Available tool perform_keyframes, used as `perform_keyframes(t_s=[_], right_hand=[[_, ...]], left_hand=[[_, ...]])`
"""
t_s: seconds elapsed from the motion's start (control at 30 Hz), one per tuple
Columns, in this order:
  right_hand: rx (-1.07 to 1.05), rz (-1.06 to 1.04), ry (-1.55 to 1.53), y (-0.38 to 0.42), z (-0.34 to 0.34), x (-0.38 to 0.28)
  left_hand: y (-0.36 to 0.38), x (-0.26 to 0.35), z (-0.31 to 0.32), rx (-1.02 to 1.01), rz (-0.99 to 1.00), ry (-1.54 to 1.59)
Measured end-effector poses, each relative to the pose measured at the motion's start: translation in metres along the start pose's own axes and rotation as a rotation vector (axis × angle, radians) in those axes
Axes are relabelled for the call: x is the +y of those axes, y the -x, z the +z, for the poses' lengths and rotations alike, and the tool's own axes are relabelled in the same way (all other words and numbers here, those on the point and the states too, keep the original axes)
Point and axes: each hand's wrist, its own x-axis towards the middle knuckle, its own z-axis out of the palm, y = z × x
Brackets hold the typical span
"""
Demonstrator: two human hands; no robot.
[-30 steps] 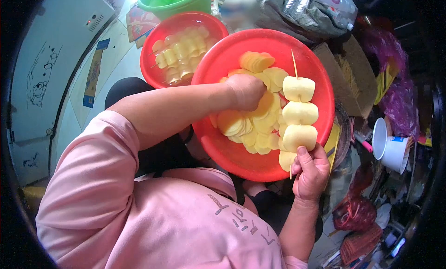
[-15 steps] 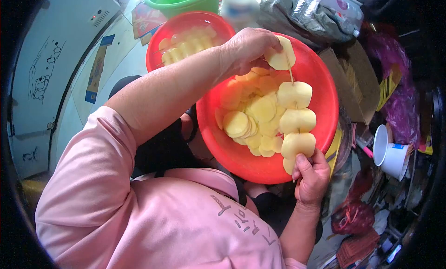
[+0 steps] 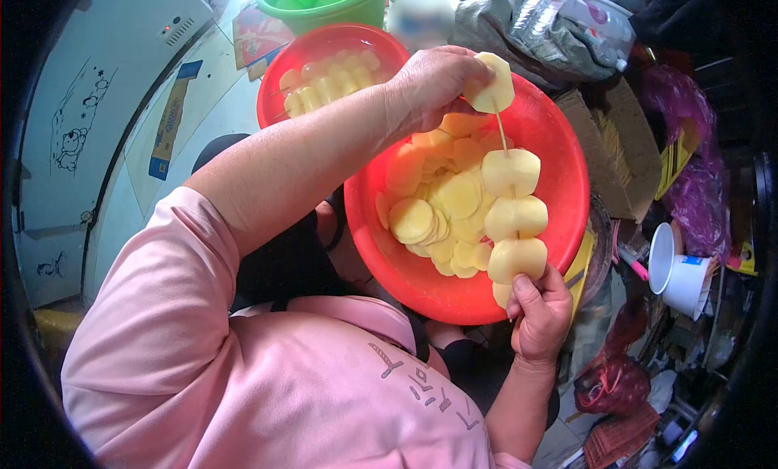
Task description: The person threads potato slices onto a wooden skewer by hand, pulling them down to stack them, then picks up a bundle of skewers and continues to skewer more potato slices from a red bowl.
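Observation:
A wooden skewer point(image 3: 502, 130) threaded with several pale yellow potato slices point(image 3: 516, 218) stretches between my two hands above a red basin point(image 3: 559, 137). Up at the far end, my left hand point(image 3: 444, 81) pinches the top potato slice point(image 3: 491, 83), which sits apart from the others with bare skewer below it. My right hand point(image 3: 540, 311) grips the near end, its thumb pressed on the lowest slice, partly hidden behind the one above. Loose round potato slices point(image 3: 455, 195) lie heaped in the basin under the skewer.
Behind my left forearm, a smaller red basin point(image 3: 267, 88) holds finished-looking skewers of slices point(image 3: 328, 84). A green tub point(image 3: 324, 5) stands at the back. To the right are a cardboard box point(image 3: 608, 145), a white cup point(image 3: 681, 270) with sticks, and a red mesh bag point(image 3: 613, 381).
The slices on the skewer have shifted slightly toward me, and the top slice has tilted a little. Both hands keep their grip, nearly in place.

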Motion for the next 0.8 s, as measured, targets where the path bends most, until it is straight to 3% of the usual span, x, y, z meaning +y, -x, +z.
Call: perform_keyframes(t_s=[0.3,0.4,0.5,0.6,0.67,0.8], right_hand=[[-0.022,0.0,0.005,0.0,0.0,0.0],[-0.001,0.009,0.024,0.0,0.0,0.0],[0.01,-0.005,0.033,-0.001,-0.002,0.004],[0.011,-0.022,0.054,-0.003,-0.001,0.005],[0.007,-0.022,0.073,-0.003,0.0,0.004],[-0.025,-0.036,0.08,-0.002,0.003,0.001]], left_hand=[[0.0,0.0,0.002,0.024,0.006,0.001],[0.005,0.004,0.002,0.015,-0.006,-0.128],[0.014,0.006,0.005,-0.053,0.124,-0.236],[0.019,0.003,0.009,-0.116,0.114,-0.298],[0.018,0.002,0.013,-0.018,0.057,-0.137],[0.014,0.005,0.011,-0.005,-0.049,-0.1]])
